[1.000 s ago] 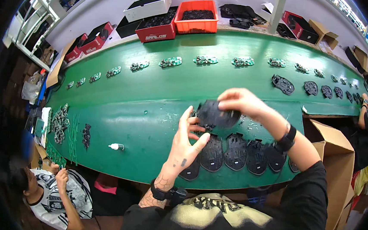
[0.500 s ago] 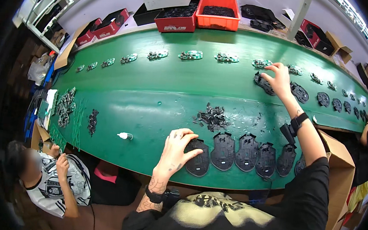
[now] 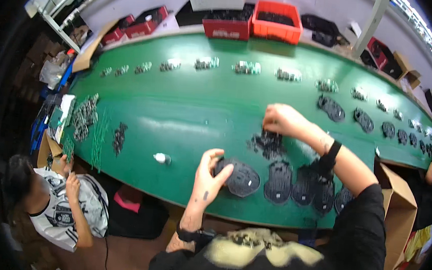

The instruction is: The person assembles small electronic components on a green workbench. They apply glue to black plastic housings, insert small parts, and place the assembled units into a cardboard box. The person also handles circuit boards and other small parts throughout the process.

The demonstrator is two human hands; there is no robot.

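My left hand (image 3: pixel 207 179) grips the narrow end of a black computer-mouse shell (image 3: pixel 244 180) between thumb and fingers, at the near edge of the green work surface (image 3: pixel 136 179). The shell lies turned, its rounded end pointing right. Beyond it, my right hand (image 3: pixel 284 120) reaches into a heap of small black plastic pieces (image 3: pixel 268 147). Its fingertips are pinched together, and whatever sits between them is too small to make out. Just right of the held shell stands a row of similar shells (image 3: pixel 278 183), partly shaded by my right forearm.
Green circuit boards (image 3: pixel 246 68) form a line along the far side, with more mouse shells (image 3: pixel 331 108) at right. A small white bottle (image 3: pixel 162 158) lies left of my left hand. Boxes and an orange bin (image 3: pixel 277 22) stand behind. Another person (image 3: pixel 69 199) sits at lower left.
My right hand has come back from the far shells to the heap of black pieces. My left hand has turned the nearest shell out of its upright line. The whole view has shifted slightly.
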